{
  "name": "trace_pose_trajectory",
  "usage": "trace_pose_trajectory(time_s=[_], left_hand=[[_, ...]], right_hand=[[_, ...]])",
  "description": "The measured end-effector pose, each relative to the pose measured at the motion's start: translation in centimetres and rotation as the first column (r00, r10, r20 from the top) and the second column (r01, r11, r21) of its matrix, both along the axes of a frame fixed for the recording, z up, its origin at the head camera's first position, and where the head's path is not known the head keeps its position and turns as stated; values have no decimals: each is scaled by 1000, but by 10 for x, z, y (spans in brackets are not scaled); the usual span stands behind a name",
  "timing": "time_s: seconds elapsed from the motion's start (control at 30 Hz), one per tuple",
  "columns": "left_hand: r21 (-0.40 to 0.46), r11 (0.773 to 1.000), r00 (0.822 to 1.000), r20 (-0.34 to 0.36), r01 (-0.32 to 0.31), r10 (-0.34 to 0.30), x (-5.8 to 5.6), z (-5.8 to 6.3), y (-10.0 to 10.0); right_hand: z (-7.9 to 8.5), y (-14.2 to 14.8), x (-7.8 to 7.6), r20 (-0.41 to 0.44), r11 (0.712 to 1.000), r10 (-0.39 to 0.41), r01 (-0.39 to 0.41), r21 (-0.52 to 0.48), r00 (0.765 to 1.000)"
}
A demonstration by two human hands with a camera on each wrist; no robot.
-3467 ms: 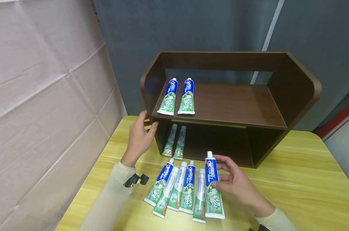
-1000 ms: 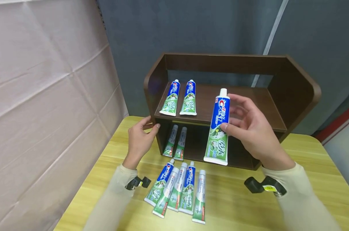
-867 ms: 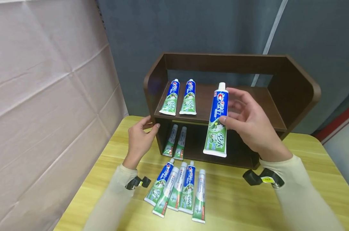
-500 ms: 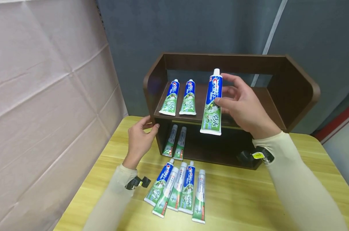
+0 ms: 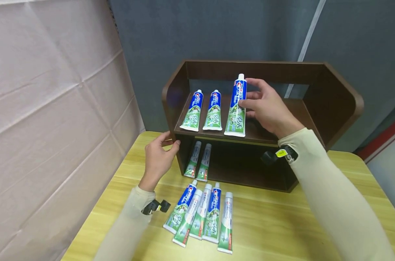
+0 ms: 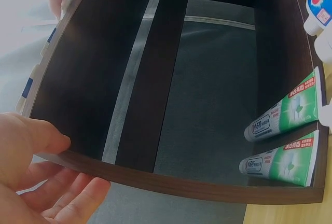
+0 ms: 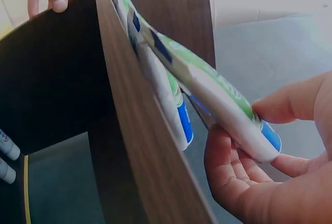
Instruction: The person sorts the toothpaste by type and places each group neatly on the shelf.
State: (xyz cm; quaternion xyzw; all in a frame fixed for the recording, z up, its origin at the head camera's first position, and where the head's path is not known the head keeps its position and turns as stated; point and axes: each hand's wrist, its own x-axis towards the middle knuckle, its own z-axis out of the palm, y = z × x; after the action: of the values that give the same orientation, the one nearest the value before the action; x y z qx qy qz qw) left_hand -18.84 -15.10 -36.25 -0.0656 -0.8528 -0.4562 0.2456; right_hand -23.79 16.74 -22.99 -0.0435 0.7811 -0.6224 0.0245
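The right hand's thumb (image 5: 244, 103) lies on the printed face of a tube (image 5: 235, 116), with the fingers behind it, in a pinch just below the cap. The gap between them is only the tube's thickness. That tube is at the upper board (image 5: 301, 117) of the shelf (image 5: 339, 98), tilted, cap end raised and flat tail by the front edge; whether the tail touches the board I cannot tell.

It looks full and fairly light, a soft laminate that should give under a squeeze, with a stiff cap and a stiff crimped tail. The glossy skin may slip if held loosely. The round shoulder near the cap, where the right hand (image 5: 271, 108) has it, seems the best hold: firm and thick, leaving the tail free. Hard pressure mid-body could dent it, though it is unlikely to break.

Left of it, apart, two matching tubes (image 5: 213, 112) lie on the same board, caps to the back. The left hand (image 5: 159, 157) grips the shelf's left side, thumb and fingers around its front edge. Below, two slimmer tubes (image 5: 193, 159) lie in the lower compartment; five mixed tubes (image 5: 226, 224) lie on the table (image 5: 315, 224) in front.
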Motion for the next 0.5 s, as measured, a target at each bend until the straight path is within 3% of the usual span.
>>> trace_pose_trajectory(time_s=[0.23, 0.5], left_hand=[[-3, 1000, 1000, -13, -2, 2, -1, 0, 0], [-1, 1000, 1000, -15, 5, -5, -2, -1, 0]], right_hand=[[3, 1, -14, 44, 998, 25, -28, 59, 999], [4, 7, -28, 93, 966, 57, -78, 246, 994]])
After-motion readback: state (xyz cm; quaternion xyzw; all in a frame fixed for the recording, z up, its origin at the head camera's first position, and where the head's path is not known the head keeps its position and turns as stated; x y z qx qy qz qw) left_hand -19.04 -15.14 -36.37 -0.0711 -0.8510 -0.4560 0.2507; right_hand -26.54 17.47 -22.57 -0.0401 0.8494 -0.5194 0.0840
